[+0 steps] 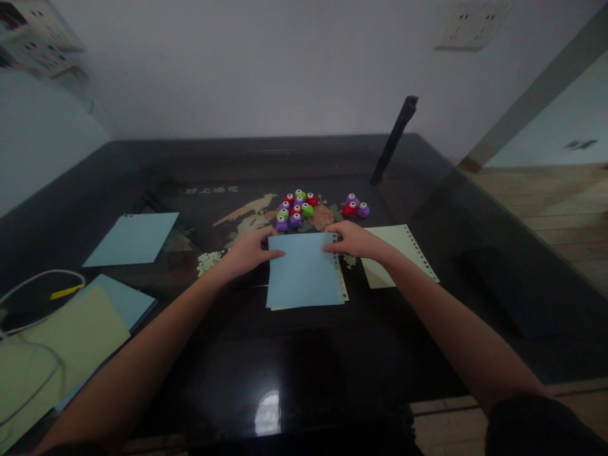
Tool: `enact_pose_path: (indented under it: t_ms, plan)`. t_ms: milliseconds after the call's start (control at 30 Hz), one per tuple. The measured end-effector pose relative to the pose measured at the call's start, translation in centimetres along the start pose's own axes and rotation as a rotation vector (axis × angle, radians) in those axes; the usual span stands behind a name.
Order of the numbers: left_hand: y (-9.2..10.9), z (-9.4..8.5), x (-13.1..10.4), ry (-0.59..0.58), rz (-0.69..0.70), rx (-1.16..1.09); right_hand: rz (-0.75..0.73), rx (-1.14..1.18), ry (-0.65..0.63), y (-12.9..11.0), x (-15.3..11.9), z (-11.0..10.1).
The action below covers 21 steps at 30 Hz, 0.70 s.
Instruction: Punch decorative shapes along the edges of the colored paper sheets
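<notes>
A blue sheet of paper (304, 272) with punched holes down its right edge lies over a pale yellow sheet (346, 292), whose edge shows at the right and bottom. My left hand (254, 250) pinches the top left corner of the paper, thumb on top. At the top right corner my right hand (349, 240) grips it the same way, thumb near the holes. The fingers beneath are mostly hidden, so I cannot tell whether both sheets are held. Just beyond the paper stand several small red, green and purple eyeball-shaped pieces (297, 210).
Small paper bits (209, 261) lie left of my left hand. A pale yellow punched sheet (396, 253) is at right, a blue sheet (135, 237) at left. More paper (61, 342) and a white cable (42, 273) occupy the near left. A black stick (394, 140) stands at the back.
</notes>
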State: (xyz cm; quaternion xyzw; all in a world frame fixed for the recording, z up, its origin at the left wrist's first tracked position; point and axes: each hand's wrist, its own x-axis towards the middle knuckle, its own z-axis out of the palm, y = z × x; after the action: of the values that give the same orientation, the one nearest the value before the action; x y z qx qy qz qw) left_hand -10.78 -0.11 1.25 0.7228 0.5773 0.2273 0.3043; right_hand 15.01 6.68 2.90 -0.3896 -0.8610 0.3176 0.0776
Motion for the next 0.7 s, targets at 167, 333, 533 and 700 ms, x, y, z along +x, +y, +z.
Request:
enact_pose_path:
  t_ms: [167, 333, 533, 700]
  plan:
    - [0.3, -0.3, 0.1, -0.087, -0.085, -0.373, 0.061, 0.302, -0.068, 0.5, -0.4, -1.1]
    - [0.8, -0.3, -0.2, -0.167, -0.115, -0.494, 0.063, 0.438, -0.008, 0.6, -0.9, -2.2]
    - [1.1, -0.1, -0.4, -0.177, -0.177, -0.534, 0.125, 0.613, 0.071, -0.1, -1.4, -2.6]
    - [1.1, 0.5, -0.3, -0.136, -0.179, -0.629, 0.110, 0.755, 0.037, 0.0, -1.6, -2.5]
